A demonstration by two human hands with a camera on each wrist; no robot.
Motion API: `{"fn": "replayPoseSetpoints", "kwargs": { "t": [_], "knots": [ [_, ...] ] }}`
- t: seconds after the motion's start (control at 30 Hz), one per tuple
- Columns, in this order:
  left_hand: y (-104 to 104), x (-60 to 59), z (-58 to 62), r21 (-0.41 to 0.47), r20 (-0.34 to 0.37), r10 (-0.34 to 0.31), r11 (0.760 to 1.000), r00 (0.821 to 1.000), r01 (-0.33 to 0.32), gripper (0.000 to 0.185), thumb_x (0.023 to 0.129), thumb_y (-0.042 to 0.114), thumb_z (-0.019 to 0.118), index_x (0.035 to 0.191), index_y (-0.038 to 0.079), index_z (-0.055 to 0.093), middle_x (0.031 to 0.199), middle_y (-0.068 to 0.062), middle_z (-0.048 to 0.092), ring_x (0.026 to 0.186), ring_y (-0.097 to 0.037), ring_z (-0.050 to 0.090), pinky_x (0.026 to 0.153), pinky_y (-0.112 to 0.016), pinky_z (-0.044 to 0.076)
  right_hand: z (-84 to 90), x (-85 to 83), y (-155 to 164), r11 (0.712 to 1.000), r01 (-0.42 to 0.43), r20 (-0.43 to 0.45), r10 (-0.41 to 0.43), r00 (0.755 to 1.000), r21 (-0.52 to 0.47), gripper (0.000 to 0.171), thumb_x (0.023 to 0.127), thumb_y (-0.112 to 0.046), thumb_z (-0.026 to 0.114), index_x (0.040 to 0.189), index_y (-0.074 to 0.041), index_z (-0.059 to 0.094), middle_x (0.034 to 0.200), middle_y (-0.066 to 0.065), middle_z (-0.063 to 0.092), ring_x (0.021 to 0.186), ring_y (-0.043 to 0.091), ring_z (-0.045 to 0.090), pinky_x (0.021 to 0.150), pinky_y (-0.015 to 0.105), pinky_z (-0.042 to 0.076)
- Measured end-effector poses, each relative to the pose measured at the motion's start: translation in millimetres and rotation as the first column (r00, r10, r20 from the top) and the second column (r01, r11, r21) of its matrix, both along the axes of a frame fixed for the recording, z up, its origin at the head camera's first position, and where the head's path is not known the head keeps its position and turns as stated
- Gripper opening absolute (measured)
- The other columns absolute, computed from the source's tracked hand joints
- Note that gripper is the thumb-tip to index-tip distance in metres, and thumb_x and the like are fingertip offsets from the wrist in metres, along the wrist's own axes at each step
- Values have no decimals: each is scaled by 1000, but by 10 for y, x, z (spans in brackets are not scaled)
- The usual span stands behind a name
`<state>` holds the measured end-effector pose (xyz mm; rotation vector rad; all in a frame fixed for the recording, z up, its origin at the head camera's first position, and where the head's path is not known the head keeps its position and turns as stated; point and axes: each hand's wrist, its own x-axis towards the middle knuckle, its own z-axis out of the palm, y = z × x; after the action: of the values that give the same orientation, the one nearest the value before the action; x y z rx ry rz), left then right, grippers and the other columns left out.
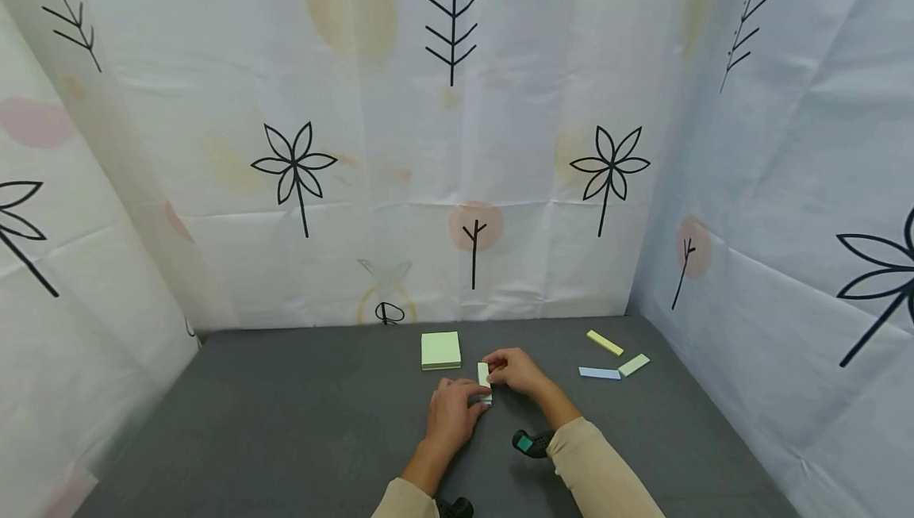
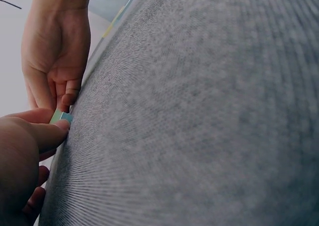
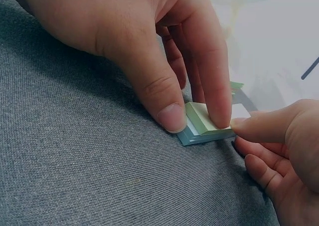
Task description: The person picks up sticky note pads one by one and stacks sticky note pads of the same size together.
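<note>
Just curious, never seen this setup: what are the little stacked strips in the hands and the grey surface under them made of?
The stacked strips look like matte pastel paper pads, likely sticky notes: thin layered edges show. The grey surface appears to be knitted fabric, with a fine ribbed weave.

Bench (image 1: 286, 423): dark grey woven cloth.
Backdrop curtain (image 1: 457, 145): white, printed with black line-drawn flowers and twigs, pale blue, peach and pink blobs.
Square pad (image 1: 440, 350): pale green.
Narrow stack (image 1: 484, 379): pale green leaf over light blue.
Loose strips: yellow strip (image 1: 604, 343), mint strip (image 1: 634, 365), blue strip (image 1: 600, 374).
Sleeves (image 1: 600, 470): beige.
</note>
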<state>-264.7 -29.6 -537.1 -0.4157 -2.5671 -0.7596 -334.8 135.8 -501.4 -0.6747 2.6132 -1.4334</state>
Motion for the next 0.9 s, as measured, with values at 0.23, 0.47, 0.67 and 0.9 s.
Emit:
{"fn": "replayPoseSetpoints", "kwargs": {
  "t": [0.23,0.47,0.67,0.9],
  "knots": [
    [5,0,3,-14,-9,5,1000,1000,-5,20,77,21,82,95,26,79,101,6,70,84,-18,55,69,-35,44,-31,-21,7,1000,-7,-30,7,1000,10,23,78,10,71,101,13,68,84,17,67,71,15,58,63,28,48],
    [8,4,6,-17,-10,9,1000,1000,-9,20,76,22,82,96,26,79,101,6,70,84,-18,55,70,-36,44,-14,-14,-8,999,20,-33,-18,999,47,21,80,7,71,101,10,69,85,13,68,71,13,57,63,28,48],
    [9,7,-5,-35,-27,6,999,1000,-7,24,76,21,82,99,25,78,102,6,70,84,-18,55,70,-36,44,6,4,-21,997,44,-23,-42,999,61,20,81,6,71,100,9,70,84,10,67,71,13,56,63,28,47],
    [6,12,20,-24,-2,6,1000,1000,-6,22,76,20,83,98,24,79,101,5,71,84,-18,54,69,-35,44,-5,9,-34,997,38,-20,-37,999,59,21,79,5,72,100,8,70,83,8,66,69,13,55,62,29,47]
  ]
}}
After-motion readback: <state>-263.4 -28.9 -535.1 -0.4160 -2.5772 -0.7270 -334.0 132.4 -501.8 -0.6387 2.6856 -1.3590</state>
